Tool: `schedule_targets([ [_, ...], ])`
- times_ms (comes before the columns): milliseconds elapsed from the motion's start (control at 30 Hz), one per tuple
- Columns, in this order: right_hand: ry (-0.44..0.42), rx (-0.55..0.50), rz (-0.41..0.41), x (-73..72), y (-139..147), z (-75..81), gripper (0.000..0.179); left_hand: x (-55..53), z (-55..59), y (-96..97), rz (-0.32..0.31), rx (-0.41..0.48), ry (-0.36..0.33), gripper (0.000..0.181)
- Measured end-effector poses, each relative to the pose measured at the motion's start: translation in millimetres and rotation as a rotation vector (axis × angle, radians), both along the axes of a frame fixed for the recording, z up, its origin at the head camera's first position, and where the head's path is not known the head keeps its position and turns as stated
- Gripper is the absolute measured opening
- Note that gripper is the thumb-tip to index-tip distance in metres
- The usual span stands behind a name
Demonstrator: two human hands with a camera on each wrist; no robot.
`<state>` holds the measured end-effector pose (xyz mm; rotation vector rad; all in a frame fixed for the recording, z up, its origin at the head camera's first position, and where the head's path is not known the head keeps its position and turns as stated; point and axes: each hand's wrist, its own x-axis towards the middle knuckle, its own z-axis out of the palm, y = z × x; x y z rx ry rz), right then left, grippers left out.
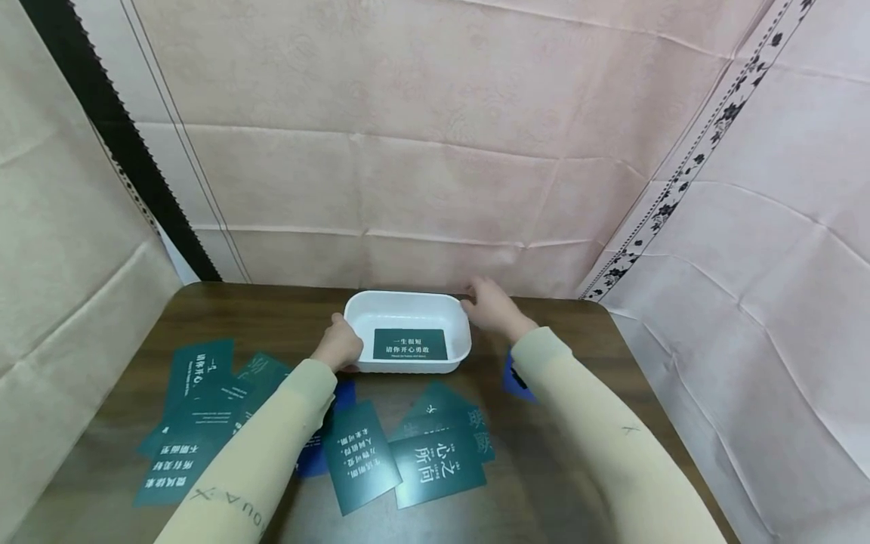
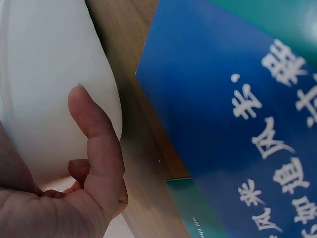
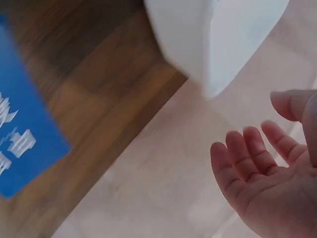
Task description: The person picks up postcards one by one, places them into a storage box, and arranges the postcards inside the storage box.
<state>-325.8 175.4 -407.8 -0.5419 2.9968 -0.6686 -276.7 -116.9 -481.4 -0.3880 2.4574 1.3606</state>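
My left grip is curled round the left end of the white tray, presumably steadying it and its green printed card near the bench's far edge, while my right grip, half-uncurled and empty, hovers just off its right end.

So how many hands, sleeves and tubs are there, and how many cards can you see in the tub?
Left hand and right hand: 2
Sleeves: 2
Tub: 1
Green card showing in the tub: 1
Total: 6
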Motion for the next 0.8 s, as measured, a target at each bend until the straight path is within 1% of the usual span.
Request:
schedule_targets([
  [100, 0.011, -0.013, -0.067, 2.9, 21.0, 4.1, 0.044, 0.6, 1.3, -0.5, 0.001, 0.005, -0.002, 0.073],
  [200, -0.015, 0.001, -0.139, 10.6, 40.7, 4.2, 0.052, 0.1, 0.8, -0.7, 0.002, 0.014, -0.008, 0.074],
  [267, -0.044, 0.019, -0.170, 15.9, 53.1, 0.6, 0.057, -1.1, -0.5, -1.3, 0.003, 0.019, -0.009, 0.074],
  [433, -0.165, 0.075, -0.253, 26.8, 79.9, -14.1, 0.070, -5.3, -5.4, -1.9, 0.010, 0.017, -0.007, 0.073],
  [500, -0.228, 0.099, -0.291, 29.6, 87.3, -19.9, 0.077, -6.3, -6.8, -1.7, 0.012, 0.016, -0.012, 0.074],
  [633, -0.324, 0.172, -0.337, 34.0, 96.8, -28.8, 0.088, -6.2, -7.0, -1.4, 0.013, 0.017, -0.017, 0.076],
  [800, -0.382, 0.268, -0.372, 37.7, 105.8, -37.9, 0.093, -4.8, -5.7, -1.7, 0.008, 0.019, -0.008, 0.076],
])
